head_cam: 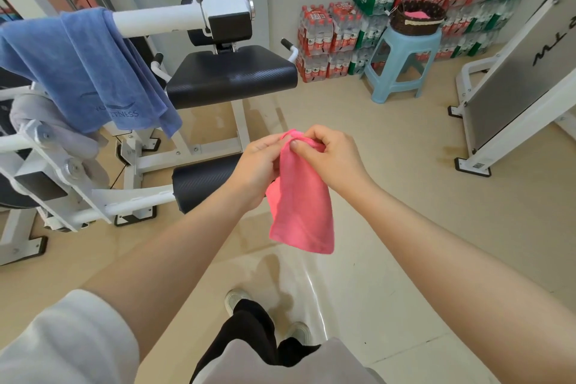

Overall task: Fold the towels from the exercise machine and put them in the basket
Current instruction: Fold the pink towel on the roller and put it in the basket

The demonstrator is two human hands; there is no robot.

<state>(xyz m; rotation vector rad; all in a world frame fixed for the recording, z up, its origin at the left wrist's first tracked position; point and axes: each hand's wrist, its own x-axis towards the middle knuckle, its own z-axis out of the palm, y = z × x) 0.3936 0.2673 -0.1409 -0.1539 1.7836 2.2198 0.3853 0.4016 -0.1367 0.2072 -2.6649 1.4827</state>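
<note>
My left hand (260,165) and right hand (327,156): fingers curled, pinching the top edge of the pink towel (300,209), which hangs folded above the floor. Blue towel (84,72): draped over the exercise machine (218,3) arm. Basket (417,17): on the blue stool (402,62), holding something pink.

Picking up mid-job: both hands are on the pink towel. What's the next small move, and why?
Probably carry the pink towel to the basket on the blue stool. It hangs folded small, pinched at its top by the left hand and right hand.
</note>
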